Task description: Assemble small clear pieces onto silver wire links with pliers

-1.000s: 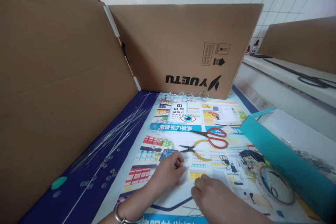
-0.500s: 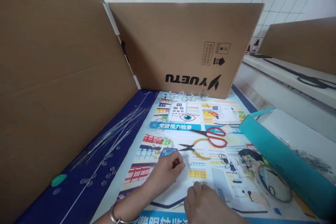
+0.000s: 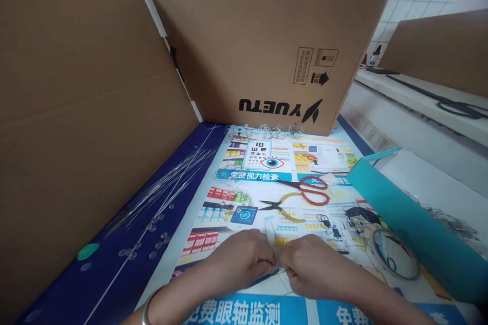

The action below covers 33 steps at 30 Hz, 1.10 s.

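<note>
My left hand (image 3: 249,256) and my right hand (image 3: 310,266) are close together over the printed sheet, almost touching, both with fingers pinched. A thin wire (image 3: 270,229) is held between them; it curves up in a loop above the fingers, and fine strands show below. Its ends are hidden by the fingers. Just beyond the hands lie pliers (image 3: 284,206) with yellow handles and dark jaws, spread apart. Behind these rest red-handled scissors (image 3: 313,190). A bangle circles my left wrist.
To the right are a coil of wire (image 3: 414,269) and a teal box (image 3: 404,218) with wire pieces inside. Straight wires (image 3: 163,190), clear beads (image 3: 152,254) and a green piece (image 3: 88,251) lie left. Cardboard panels (image 3: 267,51) wall the back and left side.
My right hand has moved up and forward to meet my left hand, which has come slightly down and right. The camera view has tilted down a little.
</note>
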### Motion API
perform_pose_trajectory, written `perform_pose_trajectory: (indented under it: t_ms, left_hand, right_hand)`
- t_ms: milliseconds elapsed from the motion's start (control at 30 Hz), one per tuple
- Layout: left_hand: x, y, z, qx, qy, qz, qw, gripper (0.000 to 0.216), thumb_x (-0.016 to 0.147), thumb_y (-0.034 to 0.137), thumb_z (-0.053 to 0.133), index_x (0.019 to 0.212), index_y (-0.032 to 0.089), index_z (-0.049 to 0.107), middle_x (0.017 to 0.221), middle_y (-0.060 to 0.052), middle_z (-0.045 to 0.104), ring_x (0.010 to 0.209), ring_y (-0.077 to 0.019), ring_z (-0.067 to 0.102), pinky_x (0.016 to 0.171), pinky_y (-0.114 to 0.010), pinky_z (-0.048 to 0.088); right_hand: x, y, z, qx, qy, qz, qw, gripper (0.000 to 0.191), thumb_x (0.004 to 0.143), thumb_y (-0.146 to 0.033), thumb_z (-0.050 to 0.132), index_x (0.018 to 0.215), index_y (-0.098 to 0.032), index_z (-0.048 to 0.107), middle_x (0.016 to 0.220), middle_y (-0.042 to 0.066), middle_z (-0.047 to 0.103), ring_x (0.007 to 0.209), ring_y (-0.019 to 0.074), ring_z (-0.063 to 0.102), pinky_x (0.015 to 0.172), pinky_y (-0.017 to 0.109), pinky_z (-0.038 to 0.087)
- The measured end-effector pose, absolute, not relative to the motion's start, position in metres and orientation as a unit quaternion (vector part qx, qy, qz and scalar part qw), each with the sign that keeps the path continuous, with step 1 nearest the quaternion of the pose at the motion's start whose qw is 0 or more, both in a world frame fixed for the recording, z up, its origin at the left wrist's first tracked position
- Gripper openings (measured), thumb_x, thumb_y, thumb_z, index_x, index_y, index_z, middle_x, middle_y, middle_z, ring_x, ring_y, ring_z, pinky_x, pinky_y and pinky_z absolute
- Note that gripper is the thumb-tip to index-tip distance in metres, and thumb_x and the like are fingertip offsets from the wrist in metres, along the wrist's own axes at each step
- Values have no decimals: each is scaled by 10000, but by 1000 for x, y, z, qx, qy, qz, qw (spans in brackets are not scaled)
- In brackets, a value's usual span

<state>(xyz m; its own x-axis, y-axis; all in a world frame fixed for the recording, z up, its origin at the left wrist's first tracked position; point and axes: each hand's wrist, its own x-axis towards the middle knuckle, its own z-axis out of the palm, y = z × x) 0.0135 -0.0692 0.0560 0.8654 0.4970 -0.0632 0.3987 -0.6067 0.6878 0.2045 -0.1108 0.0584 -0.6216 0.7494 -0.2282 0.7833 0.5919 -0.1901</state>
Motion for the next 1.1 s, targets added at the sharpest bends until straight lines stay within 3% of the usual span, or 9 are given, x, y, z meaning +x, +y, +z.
perform_pose_trajectory:
  t_ms: [133,267,400,533,700,900,1100]
  left_hand:
    - [14,-77,47,922,248,61,292,181,797,146,503,695,196,644,722,-17,635,729,-167,557,660,-253,368]
    - [11,-80,44,941,243,35,233,145,768,133,521,679,189,621,729,-12,627,706,-167,548,609,-258,345]
    - [11,-78,52,927,302,10,223,147,790,182,507,701,180,624,727,-25,628,657,-168,553,550,-249,328]
    - [17,-78,59,905,328,52,266,178,837,200,468,788,185,638,782,-31,624,719,-162,561,613,-230,380]
    - [24,-81,55,917,275,73,280,263,876,206,438,730,174,655,744,-43,622,696,-152,563,628,-223,400]
    - [24,-81,49,945,281,51,158,183,840,139,474,815,195,646,724,-33,620,712,-176,566,656,-274,408]
    - [25,-80,41,952,294,29,83,138,830,118,497,783,177,612,751,-31,609,726,-180,545,671,-298,392]
  right_hand:
    - [207,-116,66,446,879,-129,107,109,687,-177,469,678,-180,578,650,36,642,540,156,558,462,265,198]
    - [217,-116,70,437,880,-149,115,135,699,-135,456,681,-176,583,658,46,644,575,154,560,500,254,254]
    - [225,-112,77,427,875,-220,66,188,751,-137,435,747,-192,614,755,21,657,701,149,577,587,244,317]
    - [222,-106,85,403,860,-313,-11,211,781,-141,427,856,-206,613,829,-11,645,754,114,559,655,205,340]
    - [215,-100,83,447,814,-366,-59,158,753,-127,453,804,-193,587,716,-42,592,645,79,508,565,166,311]
    - [216,-98,68,483,820,-306,-36,108,761,-172,501,754,-196,606,707,-35,610,667,100,522,583,195,295]
    - [211,-103,56,496,843,-208,5,148,797,-202,487,698,-186,595,744,5,623,704,130,542,596,227,295]
